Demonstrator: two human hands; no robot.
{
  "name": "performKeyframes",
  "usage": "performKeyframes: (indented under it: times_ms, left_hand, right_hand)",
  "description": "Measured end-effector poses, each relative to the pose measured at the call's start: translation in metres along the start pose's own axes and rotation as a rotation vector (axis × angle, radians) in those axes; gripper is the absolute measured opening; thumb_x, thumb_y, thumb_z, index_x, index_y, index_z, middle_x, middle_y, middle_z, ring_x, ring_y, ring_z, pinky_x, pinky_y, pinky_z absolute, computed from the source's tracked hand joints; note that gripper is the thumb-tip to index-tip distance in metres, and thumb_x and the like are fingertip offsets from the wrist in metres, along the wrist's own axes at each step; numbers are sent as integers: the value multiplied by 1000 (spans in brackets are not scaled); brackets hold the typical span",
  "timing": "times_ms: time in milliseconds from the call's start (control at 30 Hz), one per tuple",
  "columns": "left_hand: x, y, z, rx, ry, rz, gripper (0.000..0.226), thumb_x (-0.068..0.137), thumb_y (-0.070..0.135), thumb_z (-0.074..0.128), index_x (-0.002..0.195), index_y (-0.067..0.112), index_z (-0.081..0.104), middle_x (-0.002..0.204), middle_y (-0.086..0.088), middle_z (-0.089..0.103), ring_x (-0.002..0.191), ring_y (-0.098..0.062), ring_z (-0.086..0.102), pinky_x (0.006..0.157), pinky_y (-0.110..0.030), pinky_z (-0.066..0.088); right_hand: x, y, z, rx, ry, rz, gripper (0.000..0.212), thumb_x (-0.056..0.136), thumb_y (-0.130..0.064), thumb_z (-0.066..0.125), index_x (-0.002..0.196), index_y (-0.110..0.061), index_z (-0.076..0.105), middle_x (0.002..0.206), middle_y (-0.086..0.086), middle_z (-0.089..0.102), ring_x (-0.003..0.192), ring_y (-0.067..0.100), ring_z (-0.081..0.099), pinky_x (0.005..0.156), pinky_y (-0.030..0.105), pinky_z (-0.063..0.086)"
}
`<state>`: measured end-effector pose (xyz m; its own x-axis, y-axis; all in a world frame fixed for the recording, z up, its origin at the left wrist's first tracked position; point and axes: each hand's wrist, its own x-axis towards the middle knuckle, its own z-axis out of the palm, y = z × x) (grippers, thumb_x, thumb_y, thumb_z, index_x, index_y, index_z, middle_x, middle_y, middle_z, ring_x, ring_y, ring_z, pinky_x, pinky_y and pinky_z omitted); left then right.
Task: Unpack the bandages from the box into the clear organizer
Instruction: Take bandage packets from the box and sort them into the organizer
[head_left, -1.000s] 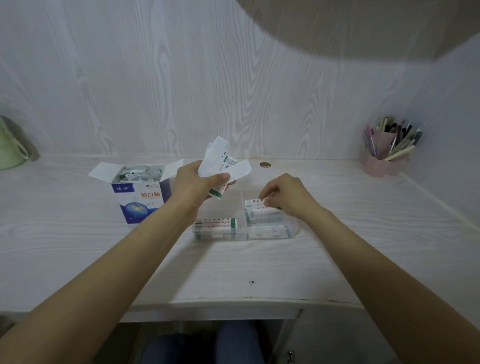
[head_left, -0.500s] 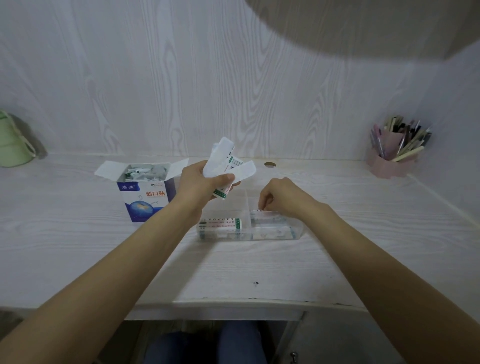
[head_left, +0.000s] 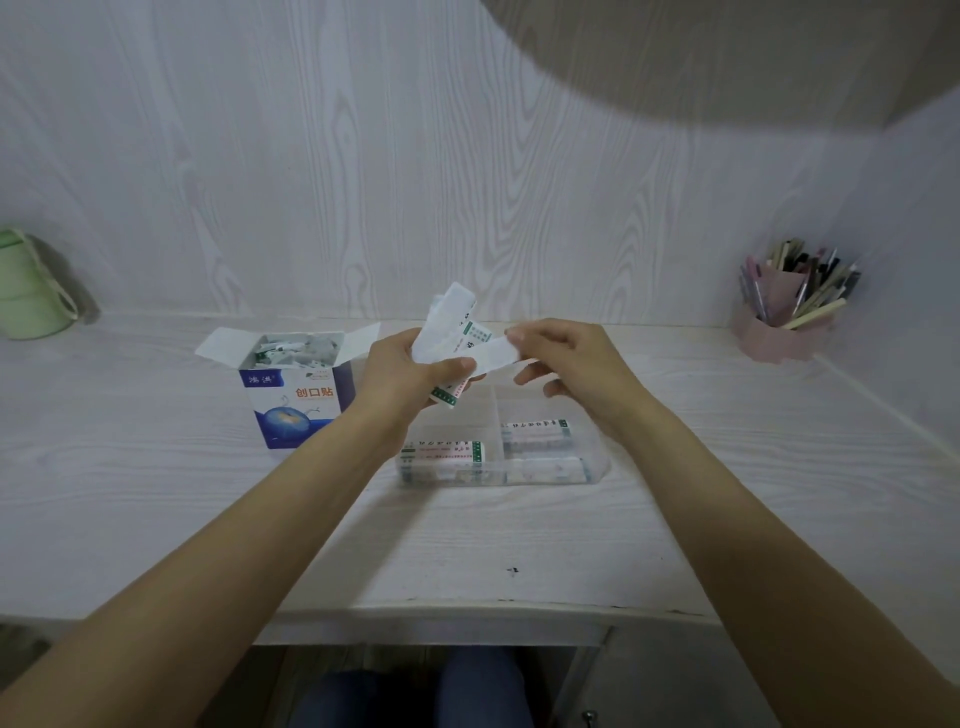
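White bandages (head_left: 451, 332) fanned in left hand (head_left: 402, 371) grip — right hand (head_left: 566, 358) pinches one.

Above the clear organizer (head_left: 592, 467), the left hand (head_left: 400, 379) grips a fanned bunch of wrapped bandages (head_left: 449, 325) while the right hand (head_left: 576, 358) pinches one bandage strip (head_left: 493, 356) from it; the open bandage box (head_left: 296, 395) stands left on the desk (head_left: 156, 493)

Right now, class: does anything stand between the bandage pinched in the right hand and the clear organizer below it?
Nothing visible does. The right hand pinches one bandage above the organizer, which is open-topped with no lid on it. The left hand holds the remaining bandages off to the side.
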<state>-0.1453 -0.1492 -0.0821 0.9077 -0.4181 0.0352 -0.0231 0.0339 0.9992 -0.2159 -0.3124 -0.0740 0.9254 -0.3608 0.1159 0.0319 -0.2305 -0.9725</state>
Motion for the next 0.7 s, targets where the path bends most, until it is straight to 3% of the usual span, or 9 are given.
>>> performKeyframes:
  times_ms: [100, 200, 267, 367, 433, 500, 600, 700]
  left_hand:
    - [-3, 2, 5, -25, -64, -8, 25, 84, 3, 67, 106, 11, 62, 92, -1, 70, 68, -10, 70, 69, -23, 58]
    - [-3, 3, 5, -34, -33, -2, 19, 89, 7, 61, 108, 12, 60, 93, 0, 69, 68, -9, 70, 72, -24, 58]
    - [-2, 2, 2, -33, -14, -5, 25, 90, 8, 60, 115, 10, 59, 99, -5, 70, 78, -15, 71, 77, -29, 58]
    - [0, 1, 0, -59, -4, -6, 26, 91, 7, 59, 117, 8, 58, 102, -7, 70, 83, -20, 72, 79, -30, 58]
    - [1, 1, 2, -67, -5, -10, 24, 91, 7, 59, 115, 8, 58, 98, -5, 71, 81, -19, 73, 78, -30, 58]
    - [0, 0, 4, -77, -13, -14, 22, 91, 7, 59, 113, 8, 58, 95, -3, 70, 80, -19, 73, 76, -28, 58]
    - [0, 0, 8, -69, -20, -21, 21, 91, 7, 59, 112, 10, 57, 95, -2, 69, 79, -18, 73, 76, -28, 58]
    - [0, 0, 7, -51, -25, -15, 21, 91, 6, 58, 111, 11, 57, 95, -1, 69, 79, -18, 73, 76, -28, 58]
  right_hand:
    - [-1, 2, 4, 18, 33, -25, 5, 83, -5, 70, 87, -6, 69, 72, 5, 68, 55, 7, 62, 49, 16, 43]
    - [-1, 7, -2, 202, 120, -24, 5, 82, 3, 67, 80, -1, 67, 70, 9, 65, 58, 10, 65, 61, 15, 54]
    - [-1, 11, -10, 311, 162, -36, 7, 83, 4, 65, 78, 0, 67, 73, 11, 67, 65, 11, 68, 69, 16, 55]
    - [-1, 19, -22, 355, 187, 11, 14, 88, -6, 63, 80, 6, 67, 76, 11, 68, 70, 13, 68, 70, 15, 54]
    - [-3, 24, -28, 147, 167, 19, 8, 85, -1, 65, 85, 7, 69, 79, 11, 67, 73, 16, 67, 70, 15, 54]
    - [-2, 31, -31, -183, 123, 10, 5, 80, 1, 69, 80, -3, 72, 77, 8, 68, 75, 15, 64, 71, 19, 51]
    - [0, 33, -26, -513, 64, 6, 9, 78, -1, 70, 78, -10, 74, 73, 1, 67, 68, 5, 59, 61, 4, 41]
    - [3, 34, -16, -703, -46, -26, 11, 81, 0, 65, 80, -7, 73, 80, 3, 69, 67, 3, 56, 54, 0, 38]
